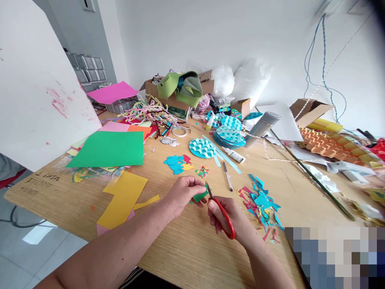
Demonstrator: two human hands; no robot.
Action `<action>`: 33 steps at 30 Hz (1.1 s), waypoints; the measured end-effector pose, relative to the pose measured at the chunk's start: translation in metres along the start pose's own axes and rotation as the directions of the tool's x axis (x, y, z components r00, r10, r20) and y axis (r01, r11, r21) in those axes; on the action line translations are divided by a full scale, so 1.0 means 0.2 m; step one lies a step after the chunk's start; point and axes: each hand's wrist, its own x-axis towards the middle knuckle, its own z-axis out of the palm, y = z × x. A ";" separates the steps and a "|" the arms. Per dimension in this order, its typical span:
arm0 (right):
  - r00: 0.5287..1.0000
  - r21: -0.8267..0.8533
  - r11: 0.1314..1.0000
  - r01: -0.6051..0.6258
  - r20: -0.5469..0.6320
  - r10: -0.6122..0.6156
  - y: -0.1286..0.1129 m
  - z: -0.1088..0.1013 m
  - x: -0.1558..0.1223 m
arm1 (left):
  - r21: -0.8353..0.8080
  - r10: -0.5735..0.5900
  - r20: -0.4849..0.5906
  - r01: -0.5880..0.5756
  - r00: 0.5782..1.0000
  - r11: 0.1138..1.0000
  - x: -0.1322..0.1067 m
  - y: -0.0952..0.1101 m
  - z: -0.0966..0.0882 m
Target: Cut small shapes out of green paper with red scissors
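Note:
Between the fingers of my left hand [186,194] is a small piece of green paper [199,196]. My right hand [224,214] grips red-handled scissors [229,224], whose blades meet the green paper's right edge. Just beyond lies a heap of tiny coloured paper bits [202,171]. Cut-out fish shapes in blue [173,163], red and yellow rest a little further off, overlapping. A pen [227,176] lies to the right of the bits. Blue and red paper scraps [264,202] are piled right of my right hand.
A green sheet [111,148] and a cut yellow sheet [122,200] lie on the left. Further back are a round blue wavy-paper disc [202,148], a glue bottle [235,155], a grey cylinder [263,128] and tangled pipe cleaners [150,110]. A long green stick [313,172] crosses the right side.

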 end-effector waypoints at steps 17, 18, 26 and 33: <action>1.000 -0.010 1.000 0.012 0.022 -0.012 -0.01 -0.01 0.00 | 0.001 0.044 0.079 -0.044 0.996 0.999 0.00 0.00 -0.01; 1.000 -0.014 1.000 0.007 0.020 -0.006 -0.01 -0.01 -0.01 | 0.002 0.039 0.077 -0.039 0.996 0.999 0.00 0.01 -0.01; 1.000 -0.010 1.000 -0.006 0.022 0.006 0.00 -0.01 -0.01 | 0.014 -0.031 0.073 0.030 0.997 0.999 -0.01 0.02 -0.01; 1.000 -0.009 1.000 -0.009 0.015 0.009 0.00 -0.01 -0.01 | -0.042 -0.062 0.099 0.067 0.993 0.997 0.00 0.00 -0.03</action>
